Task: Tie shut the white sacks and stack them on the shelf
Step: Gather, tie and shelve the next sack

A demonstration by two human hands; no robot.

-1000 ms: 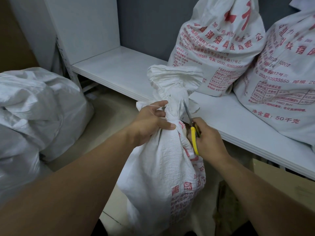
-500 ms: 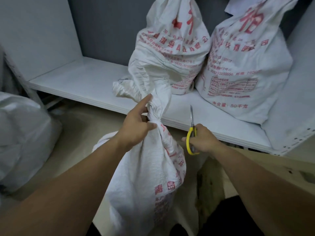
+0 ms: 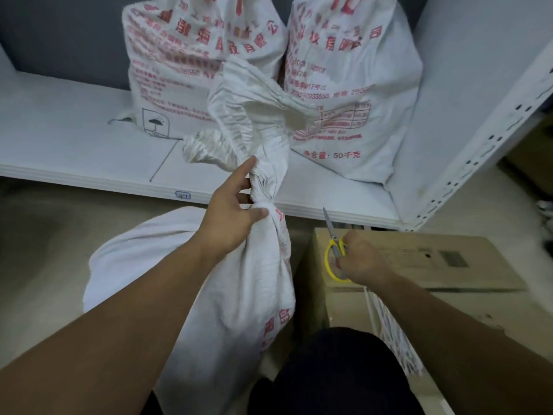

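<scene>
Left hand [image 3: 236, 211] grips the sack [image 3: 254, 295] neck, right hand [image 3: 363, 259] clutches scissors [image 3: 331, 232], so I'd park those first, then lift two-handed.

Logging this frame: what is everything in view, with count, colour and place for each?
floor sack: 1, white with red print, standing on the floor before the shelf, neck bunched
left shelved sack: 1, white with red print, on the shelf
right shelved sack: 1, white with red print, beside it, at the shelf's right end
shelf: 1, white, across the top half
shelf upright: 1, white, perforated, right
scissors: 1, yellow handles, grey blades, over the cardboard box
cardboard box: 1, brown, right of the floor sack
wall: dark grey, behind the shelf
left hand: grips the floor sack's neck
right hand: holds the scissors
</scene>
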